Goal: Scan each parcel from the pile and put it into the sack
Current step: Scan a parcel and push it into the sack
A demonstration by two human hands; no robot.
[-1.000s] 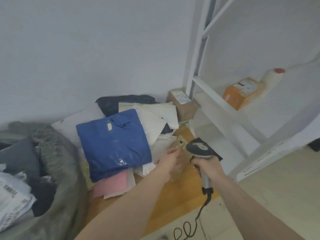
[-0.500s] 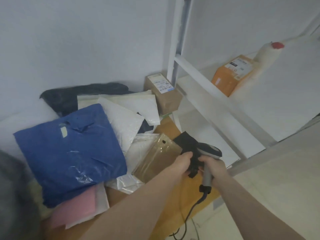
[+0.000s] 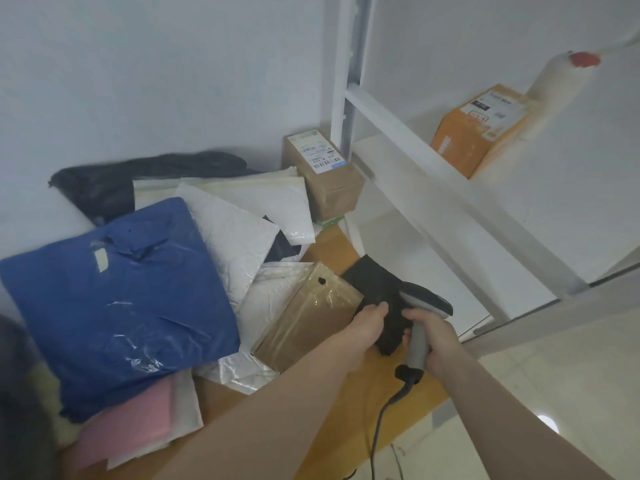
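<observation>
A pile of parcels lies on a brown cardboard sheet [image 3: 349, 403] on the floor: a big blue bag [image 3: 114, 306], white padded mailers [image 3: 235, 233], a dark bag [image 3: 145, 178], a pink parcel [image 3: 131, 434] and a clear-fronted tan pouch [image 3: 311, 320]. My left hand [image 3: 369, 323] grips a small black parcel [image 3: 377, 289] at the pile's right edge. My right hand [image 3: 434, 341] holds a grey corded barcode scanner [image 3: 424, 303], whose head sits just right of the black parcel. The sack's dark edge [image 3: 17, 393] barely shows at the far left.
A taped brown box with a label [image 3: 322, 174] stands against the wall behind the pile. A white metal shelf rack [image 3: 415, 150] rises on the right, carrying an orange box [image 3: 481, 129] and a white roll with a red cap [image 3: 561, 81]. Pale floor tiles lie at the lower right.
My view has swung right, so the sack has nearly left the frame. My left hand let go of the tan pouch, which now lies on the pile, and took hold of the black parcel.
</observation>
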